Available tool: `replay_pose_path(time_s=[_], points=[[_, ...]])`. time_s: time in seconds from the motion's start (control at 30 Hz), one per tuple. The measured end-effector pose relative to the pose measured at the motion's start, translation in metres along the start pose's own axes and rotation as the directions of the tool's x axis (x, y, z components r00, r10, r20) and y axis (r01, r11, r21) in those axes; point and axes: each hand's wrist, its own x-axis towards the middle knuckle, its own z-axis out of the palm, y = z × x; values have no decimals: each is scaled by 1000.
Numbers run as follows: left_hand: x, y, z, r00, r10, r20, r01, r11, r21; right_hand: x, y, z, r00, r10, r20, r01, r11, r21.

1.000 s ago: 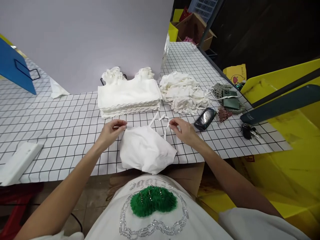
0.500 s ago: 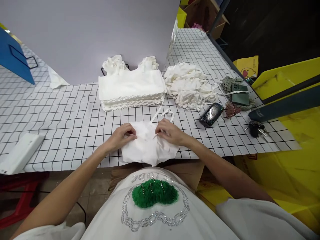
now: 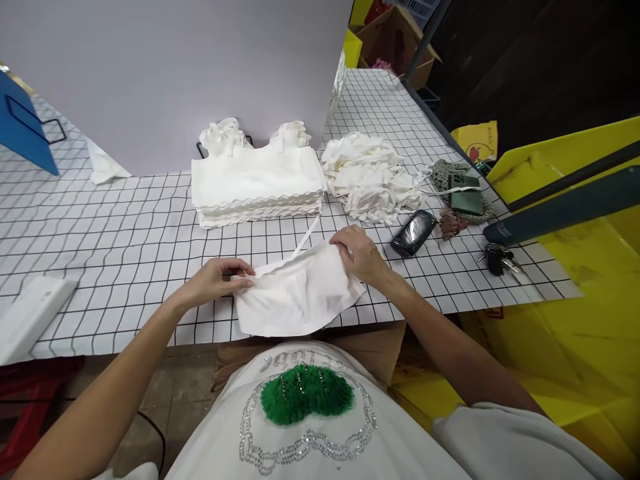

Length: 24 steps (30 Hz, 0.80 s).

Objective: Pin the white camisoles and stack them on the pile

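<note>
Both hands pinch the white garment [image 3: 297, 297] at its top corners, left hand [image 3: 215, 280] and right hand [image 3: 357, 253], fingers pressed on cloth over the gridded surface [image 3: 125, 227].

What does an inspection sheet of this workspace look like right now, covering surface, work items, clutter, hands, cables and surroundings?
Surface: grid-patterned table cover, white with black lines.
Work items: white garment at the near edge, one strap trailing toward the folded stack; loose white pile beside the stack.
Clutter: black phone, keys, green pouch, white box.
Hands: left hand and right hand each pinch the garment's top edge.
Cables: dark cable on the floor.
Surroundings: white backboard, yellow bins, cardboard boxes.
</note>
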Motion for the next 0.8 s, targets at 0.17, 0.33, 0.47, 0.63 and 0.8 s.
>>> replay_pose_path(time_s=[0.17, 0.33, 0.47, 0.63, 0.8], points=[[-9, 11, 1, 996, 90, -1, -90, 994, 66, 6, -38, 16, 931, -224, 290, 148, 954, 261], [-15, 29, -8, 991, 91, -98, -112, 965, -236, 14, -48, 18, 890, -193, 413, 75, 956, 283], [-12, 27, -18, 973, -13, -230, -69, 936, -344, 26, -37, -4, 921, -25, 388, -226, 778, 587], [-4, 15, -18, 965, -175, -195, 63, 878, -474, 34, -22, -26, 836, 175, 519, -524, 537, 662], [-4, 21, -18, 973, -184, -136, 91, 856, -509, 34, -11, -36, 820, 250, 514, -569, 438, 696]])
